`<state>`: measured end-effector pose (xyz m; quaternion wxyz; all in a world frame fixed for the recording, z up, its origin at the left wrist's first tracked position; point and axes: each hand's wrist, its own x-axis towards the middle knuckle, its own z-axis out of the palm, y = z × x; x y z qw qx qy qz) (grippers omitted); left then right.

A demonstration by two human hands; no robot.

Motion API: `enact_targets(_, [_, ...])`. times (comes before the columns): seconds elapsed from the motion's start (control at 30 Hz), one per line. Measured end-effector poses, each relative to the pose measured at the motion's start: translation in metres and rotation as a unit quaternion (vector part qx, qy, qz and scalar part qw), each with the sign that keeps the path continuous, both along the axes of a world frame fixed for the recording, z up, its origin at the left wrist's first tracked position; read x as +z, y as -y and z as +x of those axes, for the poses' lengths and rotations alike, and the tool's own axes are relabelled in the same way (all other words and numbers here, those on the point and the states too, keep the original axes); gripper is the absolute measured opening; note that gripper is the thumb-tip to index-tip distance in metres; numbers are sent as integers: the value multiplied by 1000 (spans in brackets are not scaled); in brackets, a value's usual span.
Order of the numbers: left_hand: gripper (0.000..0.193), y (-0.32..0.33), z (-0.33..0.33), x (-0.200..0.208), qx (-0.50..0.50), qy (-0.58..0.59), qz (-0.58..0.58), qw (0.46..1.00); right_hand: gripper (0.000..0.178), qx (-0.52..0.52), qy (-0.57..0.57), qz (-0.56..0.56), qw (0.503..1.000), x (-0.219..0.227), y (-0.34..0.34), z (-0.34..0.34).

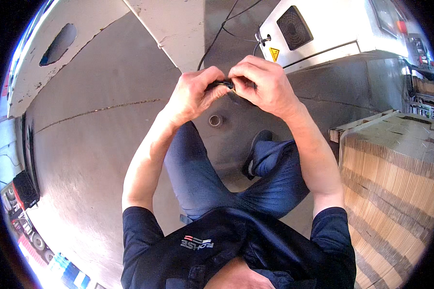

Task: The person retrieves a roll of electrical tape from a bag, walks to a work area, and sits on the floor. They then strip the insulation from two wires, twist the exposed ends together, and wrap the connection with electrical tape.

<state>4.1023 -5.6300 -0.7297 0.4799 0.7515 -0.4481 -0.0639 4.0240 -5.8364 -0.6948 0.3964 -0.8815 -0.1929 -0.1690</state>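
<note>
Both hands meet in front of me, above the floor, their fingertips almost touching. My left hand (193, 93) is closed in a pinch round a thin black cable (223, 84). From the other side my right hand (269, 86) pinches at the same spot, its fingers curled in. A small light-coloured bit shows between the fingertips; what it is I cannot make out. Most of the held piece is hidden by the fingers. Below the hands a small round ring-shaped thing (215, 120), like a roll of tape, sits on the grey floor (91, 139).
A white machine housing (337, 29) with a dark fan grille and yellow warning sign stands far right. Black cables (220, 31) trail behind the hands. A pale metal frame (173, 29) is ahead. Stacked flat cardboard (395, 178) stands at right. My bent legs (197, 168) are below.
</note>
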Motion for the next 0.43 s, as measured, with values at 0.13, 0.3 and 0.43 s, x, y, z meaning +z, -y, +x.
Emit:
enact_targets(0.13, [28, 1, -3, 10, 20, -27, 26, 999, 18, -50, 173, -90, 980, 11, 3, 10])
enact_targets(0.3, [27, 3, 3, 9, 5, 28, -26, 999, 23, -45, -110, 107, 987, 1, 7, -1])
enact_targets(0.43, [22, 4, -2, 8, -27, 41, -16, 999, 24, 3, -153, 95, 984, -9, 8, 0])
